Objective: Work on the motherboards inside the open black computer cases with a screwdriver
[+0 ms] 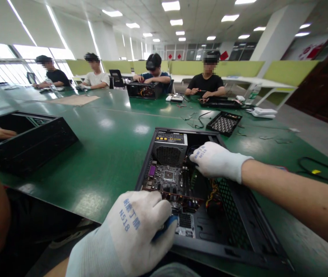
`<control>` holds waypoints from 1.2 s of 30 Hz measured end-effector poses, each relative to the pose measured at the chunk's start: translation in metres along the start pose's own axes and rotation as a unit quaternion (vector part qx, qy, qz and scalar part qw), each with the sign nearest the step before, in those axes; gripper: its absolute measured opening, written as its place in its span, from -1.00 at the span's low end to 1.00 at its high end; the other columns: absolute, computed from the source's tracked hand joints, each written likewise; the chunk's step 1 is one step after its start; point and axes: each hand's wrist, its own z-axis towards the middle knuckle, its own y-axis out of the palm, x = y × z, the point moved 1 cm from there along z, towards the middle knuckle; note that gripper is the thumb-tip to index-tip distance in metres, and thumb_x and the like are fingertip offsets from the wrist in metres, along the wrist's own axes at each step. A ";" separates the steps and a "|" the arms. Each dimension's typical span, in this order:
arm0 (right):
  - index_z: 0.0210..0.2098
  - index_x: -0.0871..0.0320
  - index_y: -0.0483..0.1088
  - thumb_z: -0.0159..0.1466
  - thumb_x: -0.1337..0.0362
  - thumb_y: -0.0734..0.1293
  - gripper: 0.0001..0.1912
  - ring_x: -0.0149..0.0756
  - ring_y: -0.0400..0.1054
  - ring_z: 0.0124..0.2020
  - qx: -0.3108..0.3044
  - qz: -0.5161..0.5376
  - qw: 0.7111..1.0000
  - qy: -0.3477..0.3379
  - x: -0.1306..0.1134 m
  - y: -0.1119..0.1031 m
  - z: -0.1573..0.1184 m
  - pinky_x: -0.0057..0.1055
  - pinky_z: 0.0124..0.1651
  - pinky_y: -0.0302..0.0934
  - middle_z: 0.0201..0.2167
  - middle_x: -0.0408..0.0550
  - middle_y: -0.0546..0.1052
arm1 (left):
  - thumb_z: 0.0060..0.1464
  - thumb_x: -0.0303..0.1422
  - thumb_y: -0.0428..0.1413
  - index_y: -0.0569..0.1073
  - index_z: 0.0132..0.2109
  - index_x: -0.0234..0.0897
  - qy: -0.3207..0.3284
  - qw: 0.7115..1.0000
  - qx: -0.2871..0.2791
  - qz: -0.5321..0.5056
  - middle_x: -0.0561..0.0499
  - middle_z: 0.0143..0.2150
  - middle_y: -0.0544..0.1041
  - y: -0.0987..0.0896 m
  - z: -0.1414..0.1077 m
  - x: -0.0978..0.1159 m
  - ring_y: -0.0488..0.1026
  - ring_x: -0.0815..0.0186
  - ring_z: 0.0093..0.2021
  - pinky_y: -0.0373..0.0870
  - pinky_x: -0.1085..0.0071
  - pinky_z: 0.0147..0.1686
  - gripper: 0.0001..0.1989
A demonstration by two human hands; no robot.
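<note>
An open black computer case (pixel 233 246) lies on the green table, its inside facing up. A power supply (pixel 169 150) sits at its far left corner, and a motherboard (pixel 168 176) shows below that. My left hand (pixel 141 227), in a white glove, is over the near left edge of the case with fingers curled; what they hold, if anything, is hidden. In another white glove, my right hand (pixel 216 159) reaches into the upper right part beside the power supply. Its fingers are bent together near dark cables, and their grip is unclear.
Another black case (pixel 37 142) stands at left beside a person's arm. A black tray (pixel 224 123) lies beyond my case. Cables (pixel 322 169) lie at right. Several people sit across the green table (pixel 103 134), one behind an open case (pixel 143 90).
</note>
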 end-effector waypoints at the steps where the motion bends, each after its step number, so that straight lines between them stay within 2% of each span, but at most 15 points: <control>1: -0.14 0.21 0.62 0.28 0.37 0.32 -0.76 -0.01 0.60 -0.10 0.001 0.000 1.000 0.010 0.001 0.000 0.004 -0.26 -0.14 0.30 -0.19 0.18 0.69 | 0.32 -0.33 0.04 0.30 -0.34 -0.17 -0.001 1.000 0.000 0.003 0.07 -0.40 0.42 0.000 0.000 0.000 0.34 0.29 -0.45 0.14 0.30 -0.45 -0.80; 5: -0.19 0.24 0.63 0.28 0.43 0.29 -0.75 -0.02 0.60 -0.15 0.004 0.010 0.999 0.048 0.007 0.004 0.021 -0.25 -0.17 0.30 -0.19 0.24 0.68 | 0.30 -0.34 0.05 0.29 -0.36 -0.17 -0.003 1.000 0.001 0.012 0.07 -0.41 0.42 0.000 0.002 0.001 0.35 0.28 -0.45 0.17 0.30 -0.45 -0.78; 8: -0.22 0.23 0.63 0.33 0.31 0.31 -0.76 0.01 0.60 -0.17 0.029 0.018 0.997 0.074 0.010 0.007 0.024 -0.20 -0.15 0.31 -0.20 0.24 0.68 | 0.28 -0.36 0.06 0.28 -0.38 -0.17 -0.002 1.000 0.009 0.017 0.08 -0.43 0.42 0.000 0.003 0.001 0.35 0.29 -0.47 0.15 0.30 -0.46 -0.78; 11: -0.10 0.23 0.60 0.44 0.09 0.21 -0.58 0.07 0.56 -0.05 0.090 0.021 0.991 0.092 0.013 0.008 0.012 -0.12 -0.04 0.30 -0.11 0.24 0.66 | 0.27 -0.37 0.07 0.31 -0.37 -0.17 0.000 1.000 0.015 0.018 0.07 -0.43 0.43 0.001 0.004 0.002 0.35 0.29 -0.47 0.13 0.30 -0.47 -0.80; 14: -0.02 0.22 0.56 0.47 -0.03 0.16 -0.50 0.04 0.53 -0.01 0.213 0.091 0.967 0.108 0.017 0.012 -0.014 -0.11 0.04 0.30 -0.08 0.19 0.64 | 0.27 -0.37 0.07 0.35 -0.35 -0.18 -0.006 1.000 0.010 0.009 0.06 -0.43 0.43 0.003 0.004 0.001 0.36 0.29 -0.46 0.14 0.30 -0.46 -0.82; 16: -0.02 0.19 0.56 0.44 -0.06 0.22 -0.51 0.00 0.51 -0.01 0.324 0.193 0.917 0.133 0.020 0.022 -0.037 -0.14 0.07 0.31 -0.08 0.13 0.64 | 0.26 -0.37 0.07 0.36 -0.33 -0.17 -0.016 1.000 0.004 0.000 0.06 -0.42 0.43 0.003 0.003 0.000 0.36 0.29 -0.45 0.16 0.31 -0.45 -0.84; 19: 0.00 0.12 0.55 0.40 -0.09 0.29 -0.55 -0.02 0.52 -0.04 0.442 0.345 0.794 0.234 0.025 0.055 -0.069 -0.12 0.06 0.35 -0.08 0.07 0.64 | 0.26 -0.37 0.06 0.35 -0.32 -0.17 -0.034 0.999 -0.014 -0.007 0.06 -0.40 0.43 -0.001 0.007 0.002 0.35 0.30 -0.44 0.17 0.32 -0.44 -0.86; 21: 0.01 0.08 0.55 0.40 -0.10 0.29 -0.56 -0.03 0.52 -0.03 0.477 0.429 0.703 0.307 0.027 0.086 -0.083 -0.10 0.08 0.36 -0.07 0.04 0.65 | 0.27 -0.35 0.06 0.34 -0.31 -0.17 -0.038 0.998 -0.048 -0.010 0.07 -0.39 0.44 -0.005 0.014 0.004 0.37 0.30 -0.43 0.19 0.33 -0.44 -0.85; 23: 0.01 0.06 0.56 0.40 -0.13 0.28 -0.54 -0.04 0.52 0.01 0.485 0.500 0.629 0.346 0.029 0.120 -0.088 -0.08 0.13 0.35 -0.05 0.02 0.65 | 0.31 -0.31 0.04 0.35 -0.28 -0.17 -0.038 0.995 -0.087 -0.007 0.07 -0.37 0.46 -0.009 0.028 0.006 0.41 0.30 -0.39 0.25 0.34 -0.40 -0.85; 24: 0.01 0.06 0.56 0.40 -0.15 0.28 -0.53 -0.04 0.52 0.02 0.484 0.525 0.602 0.357 0.029 0.136 -0.088 -0.06 0.15 0.34 -0.04 0.02 0.65 | 0.32 -0.29 0.04 0.36 -0.26 -0.17 -0.037 0.994 -0.103 0.001 0.07 -0.34 0.48 -0.010 0.037 0.005 0.44 0.29 -0.36 0.30 0.34 -0.35 -0.85; 26: 0.01 0.08 0.56 0.39 -0.17 0.28 -0.50 -0.03 0.52 0.03 0.483 0.550 0.572 0.370 0.028 0.162 -0.084 -0.02 0.18 0.34 -0.03 0.04 0.65 | 0.33 -0.24 0.03 0.39 -0.20 -0.18 -0.029 0.991 -0.128 0.033 0.03 -0.27 0.53 -0.007 0.061 0.001 0.50 0.24 -0.27 0.38 0.31 -0.25 -0.85; 28: 0.02 0.10 0.54 0.39 -0.16 0.28 -0.49 -0.03 0.53 0.03 0.486 0.559 0.555 0.378 0.025 0.179 -0.079 0.00 0.18 0.34 -0.02 0.06 0.64 | 0.30 -0.23 0.04 0.42 -0.17 -0.20 -0.019 0.984 -0.160 0.075 -0.03 -0.20 0.58 0.002 0.088 -0.008 0.55 0.18 -0.19 0.44 0.28 -0.17 -0.83; 31: 0.05 0.10 0.52 0.40 -0.15 0.27 -0.50 -0.04 0.51 0.05 0.474 0.578 0.546 0.378 0.018 0.192 -0.075 -0.03 0.17 0.34 0.03 0.09 0.62 | 0.26 -0.20 0.06 0.47 -0.11 -0.23 -0.020 0.963 -0.238 0.127 -0.10 -0.14 0.63 0.027 0.125 -0.029 0.61 0.09 -0.11 0.49 0.24 -0.10 -0.78; 36: 0.04 0.09 0.52 0.40 -0.16 0.26 -0.49 -0.03 0.48 0.07 0.435 0.574 0.594 0.357 0.009 0.191 -0.082 -0.07 0.18 0.31 0.00 0.06 0.61 | 0.17 -0.17 0.14 0.53 0.04 -0.31 -0.030 0.897 -0.395 0.197 -0.23 0.02 0.65 0.073 0.162 -0.055 0.62 -0.01 0.03 0.53 0.23 -0.02 -0.61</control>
